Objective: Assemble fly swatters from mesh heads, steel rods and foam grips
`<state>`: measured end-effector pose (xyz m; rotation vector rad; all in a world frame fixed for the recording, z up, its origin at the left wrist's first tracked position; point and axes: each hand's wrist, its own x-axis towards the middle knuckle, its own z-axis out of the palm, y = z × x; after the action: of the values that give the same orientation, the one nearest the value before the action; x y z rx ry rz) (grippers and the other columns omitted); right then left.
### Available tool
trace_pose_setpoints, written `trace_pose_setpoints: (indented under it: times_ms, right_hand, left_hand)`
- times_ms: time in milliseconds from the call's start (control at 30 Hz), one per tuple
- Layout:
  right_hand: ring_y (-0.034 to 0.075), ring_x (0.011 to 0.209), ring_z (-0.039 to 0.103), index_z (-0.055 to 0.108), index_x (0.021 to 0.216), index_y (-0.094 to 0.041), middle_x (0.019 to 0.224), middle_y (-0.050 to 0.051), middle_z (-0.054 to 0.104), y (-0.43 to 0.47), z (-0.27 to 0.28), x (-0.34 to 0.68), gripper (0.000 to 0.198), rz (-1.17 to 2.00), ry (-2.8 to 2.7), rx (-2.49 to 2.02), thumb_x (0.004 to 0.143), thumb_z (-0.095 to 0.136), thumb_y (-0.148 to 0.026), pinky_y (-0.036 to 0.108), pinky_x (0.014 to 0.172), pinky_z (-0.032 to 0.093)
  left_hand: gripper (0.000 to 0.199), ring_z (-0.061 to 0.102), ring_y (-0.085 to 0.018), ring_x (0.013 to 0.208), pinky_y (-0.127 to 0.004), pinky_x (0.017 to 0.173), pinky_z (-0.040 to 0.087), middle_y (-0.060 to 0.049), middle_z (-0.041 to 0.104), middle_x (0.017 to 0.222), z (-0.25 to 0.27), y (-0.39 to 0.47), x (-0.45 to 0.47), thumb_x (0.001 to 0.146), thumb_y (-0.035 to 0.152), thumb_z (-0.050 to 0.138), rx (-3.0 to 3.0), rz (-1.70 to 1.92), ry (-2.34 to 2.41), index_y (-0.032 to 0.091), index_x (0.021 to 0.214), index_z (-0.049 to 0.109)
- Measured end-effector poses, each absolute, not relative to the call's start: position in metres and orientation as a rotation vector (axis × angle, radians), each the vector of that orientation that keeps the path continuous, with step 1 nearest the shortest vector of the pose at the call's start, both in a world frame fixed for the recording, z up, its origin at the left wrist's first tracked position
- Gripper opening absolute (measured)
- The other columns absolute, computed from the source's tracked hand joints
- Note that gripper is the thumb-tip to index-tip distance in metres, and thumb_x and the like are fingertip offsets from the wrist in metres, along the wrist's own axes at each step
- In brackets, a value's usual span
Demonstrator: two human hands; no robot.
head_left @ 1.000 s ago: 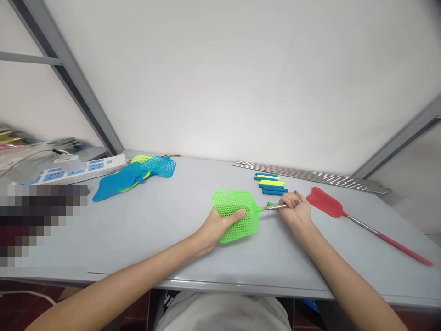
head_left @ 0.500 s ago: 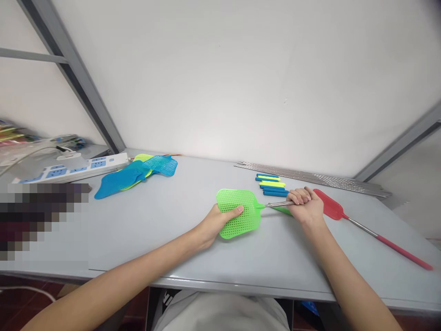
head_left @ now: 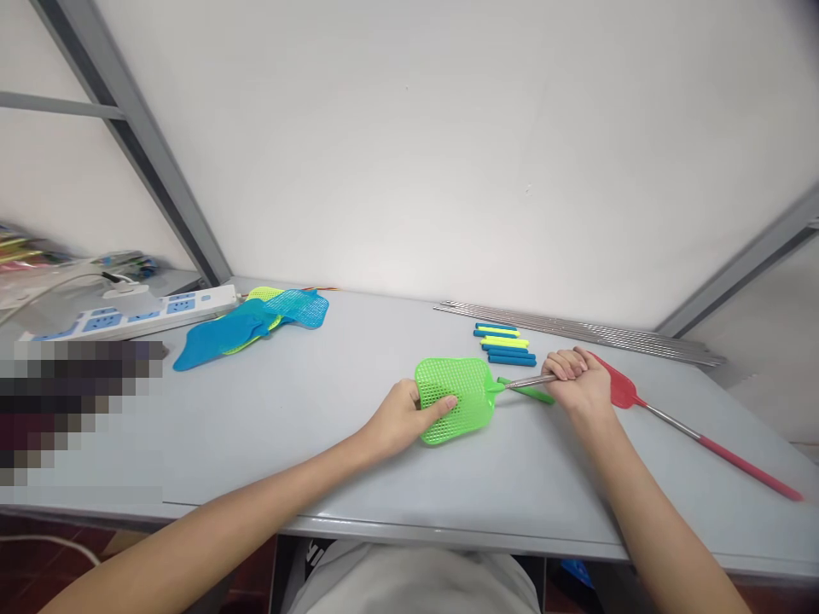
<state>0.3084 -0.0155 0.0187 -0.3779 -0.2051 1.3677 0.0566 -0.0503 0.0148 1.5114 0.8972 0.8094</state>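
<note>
Swatter head (head_left: 468,384): green mesh, pinched in the left hand (head_left: 397,419), thumb on top, fingers beneath.
Metal rod (head_left: 528,381): runs from the swatter head into the right hand (head_left: 581,385), whose fingers curl around it.
Green tube (head_left: 539,396): on the bench (head_left: 287,409), just left of the right fingers.
Short tubes (head_left: 505,343): blue and yellow, beyond those fingers.
Red swatter (head_left: 702,438): to their right.

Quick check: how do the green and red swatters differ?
The green swatter is held by the left hand and right hand; the red swatter lies on the table. The red swatter shows a red grip on its rod; the green swatter's visible rod is bare. Both have coloured heads on metal rods.
</note>
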Motion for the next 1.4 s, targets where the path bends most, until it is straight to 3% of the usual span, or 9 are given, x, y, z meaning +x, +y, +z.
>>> trace_pose_setpoints:
  times_ms: [533,1100,1400]
  right_hand:
    - [0.006,0.03,0.016,0.008,0.054,-0.019,0.037,-0.008,0.016,-0.019,0.021,0.299,0.029,1.327,-0.126,-0.425,0.071,0.03,-0.012,0.019,0.026,0.018]
    - [0.006,0.03,0.015,0.01,0.054,-0.018,0.038,-0.008,0.014,-0.019,0.014,0.29,0.028,1.281,0.053,-0.452,0.065,0.034,-0.01,0.019,0.026,0.016]
    - [0.006,0.029,0.018,0.009,0.054,-0.018,0.036,-0.007,0.016,-0.02,0.014,0.289,0.028,1.287,0.028,-0.466,0.066,0.033,-0.01,0.018,0.027,0.018]
  left_hand:
    - [0.024,0.052,-0.016,0.066,-0.02,0.056,0.037,-0.001,0.061,0.063,0.015,-0.052,0.057,0.065,0.036,0.051,1.714,0.897,1.053,0.014,0.066,0.062]
    - [0.027,0.05,-0.014,0.061,-0.02,0.054,0.037,-0.001,0.059,0.067,0.015,-0.049,0.055,0.07,0.035,0.045,1.859,0.904,1.057,0.014,0.074,0.06]
    - [0.03,0.04,-0.009,0.051,-0.019,0.048,0.032,0.002,0.047,0.055,0.007,-0.045,0.052,0.074,0.037,0.039,2.08,0.899,1.13,0.013,0.066,0.055]
